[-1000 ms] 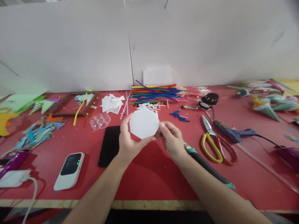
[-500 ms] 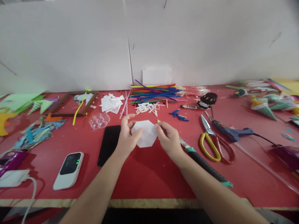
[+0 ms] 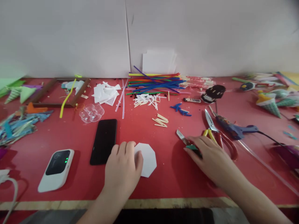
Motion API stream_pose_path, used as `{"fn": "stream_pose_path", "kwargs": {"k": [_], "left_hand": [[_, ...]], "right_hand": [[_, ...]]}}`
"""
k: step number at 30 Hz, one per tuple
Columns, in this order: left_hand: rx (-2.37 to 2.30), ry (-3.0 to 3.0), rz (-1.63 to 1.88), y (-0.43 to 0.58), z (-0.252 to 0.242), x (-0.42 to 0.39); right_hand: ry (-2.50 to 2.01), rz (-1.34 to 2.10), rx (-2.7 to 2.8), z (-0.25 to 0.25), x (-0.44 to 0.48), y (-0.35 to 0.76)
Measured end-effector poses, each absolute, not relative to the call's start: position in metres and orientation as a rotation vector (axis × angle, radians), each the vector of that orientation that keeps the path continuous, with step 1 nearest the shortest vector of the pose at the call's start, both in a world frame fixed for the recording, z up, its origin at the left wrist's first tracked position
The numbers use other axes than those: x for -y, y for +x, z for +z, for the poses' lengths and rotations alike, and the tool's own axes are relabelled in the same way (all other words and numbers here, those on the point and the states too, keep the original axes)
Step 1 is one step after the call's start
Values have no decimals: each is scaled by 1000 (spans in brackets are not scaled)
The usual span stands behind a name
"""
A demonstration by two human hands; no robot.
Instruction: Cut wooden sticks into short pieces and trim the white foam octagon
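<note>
A white paper octagon (image 3: 149,160) lies on the red tabletop in front of me. My left hand (image 3: 123,165) covers its left edge, thumb bent beside the curled fingers; the fingertips are partly hidden. To the right, my right hand (image 3: 207,152) is closed over the handle of a utility knife (image 3: 182,137), whose blade points up and left. Most of that handle is hidden under the palm. Just beyond the right hand are scissors (image 3: 211,123) with yellow and red handles. Several short wooden sticks (image 3: 161,120) lie above the octagon.
A black phone (image 3: 104,141) and a white device (image 3: 56,169) lie at left. Behind are a brown frame (image 3: 56,105), white paper pieces (image 3: 106,93), coloured sticks (image 3: 154,84) and blue bits (image 3: 181,109). A glue gun (image 3: 233,127) with its cord sits at right.
The octagon went from between both hands down to the table, under my left hand. My right hand let go of it and moved right onto the utility knife. Short wooden sticks became visible.
</note>
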State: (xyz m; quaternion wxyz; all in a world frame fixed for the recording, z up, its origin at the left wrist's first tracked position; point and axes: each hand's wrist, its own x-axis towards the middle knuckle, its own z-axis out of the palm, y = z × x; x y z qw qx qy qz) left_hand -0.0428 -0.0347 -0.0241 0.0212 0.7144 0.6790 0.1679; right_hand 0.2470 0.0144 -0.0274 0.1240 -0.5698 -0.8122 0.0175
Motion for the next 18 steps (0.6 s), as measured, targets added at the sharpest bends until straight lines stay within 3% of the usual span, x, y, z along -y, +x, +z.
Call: {"fn": "stream_pose_path", "kwargs": {"k": [4, 10, 18], "left_hand": [[-2109, 2375, 697, -44, -26, 45], [-1477, 2518, 748, -41, -29, 57], [-1568, 2452, 740, -29, -38, 58]], "right_hand": [[-1526, 65, 2401, -34, -7, 246], [-1320, 218, 2486, -18, -7, 227], [-1247, 408, 2571, -15, -5, 209]]}}
